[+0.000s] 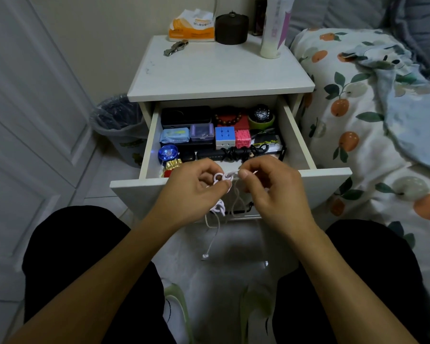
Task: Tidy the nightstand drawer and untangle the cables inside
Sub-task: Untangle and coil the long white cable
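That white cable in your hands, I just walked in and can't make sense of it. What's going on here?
A person sits facing the open nightstand drawer and works on a tangled white cable. The left hand and the right hand each pinch it at a knot in front of the drawer. A second knot and loose ends hang below. A bundled black cable lies in the drawer among small boxes and a puzzle cube.

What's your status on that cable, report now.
Both hands, left hand and right hand, pinching the white cable knot. Loose ends hang before the open drawer. Nothing in the way.
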A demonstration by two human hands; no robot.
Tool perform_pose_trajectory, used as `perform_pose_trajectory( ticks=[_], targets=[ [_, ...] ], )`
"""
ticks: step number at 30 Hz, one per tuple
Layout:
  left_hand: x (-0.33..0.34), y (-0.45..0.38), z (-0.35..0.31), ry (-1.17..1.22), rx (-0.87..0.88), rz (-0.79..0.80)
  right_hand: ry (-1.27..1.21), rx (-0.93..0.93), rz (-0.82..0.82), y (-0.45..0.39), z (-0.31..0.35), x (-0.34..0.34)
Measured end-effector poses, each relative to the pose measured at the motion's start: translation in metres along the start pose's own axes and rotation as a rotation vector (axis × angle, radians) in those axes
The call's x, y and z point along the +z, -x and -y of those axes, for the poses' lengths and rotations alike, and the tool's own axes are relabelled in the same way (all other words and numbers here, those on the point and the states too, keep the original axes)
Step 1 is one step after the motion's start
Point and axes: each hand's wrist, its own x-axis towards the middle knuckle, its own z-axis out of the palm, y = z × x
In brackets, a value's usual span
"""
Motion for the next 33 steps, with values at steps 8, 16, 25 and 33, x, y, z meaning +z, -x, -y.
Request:
perform_pose_trajectory(
  ticks=[8,16,25,33],
  targets=[
    [-0.009,0.001,0.002,0.057,-0.053,0.079,-0.013,-0.176,-0.046,0.004,0.001,0.004],
    [-0.004,0.001,0.004,-0.103,0.094,0.057,-0.124,0.065,0.235,0.003,0.006,-0.003],
    [-0.005,0.007,0.008,-0.196,0.107,0.037,-0.064,0.087,0.28,0.001,0.005,-0.006],
    [-0.011,0.004,0.006,0.126,-0.066,-0.005,-0.454,0.087,0.242,0.002,0.01,-0.015]
  ],
)
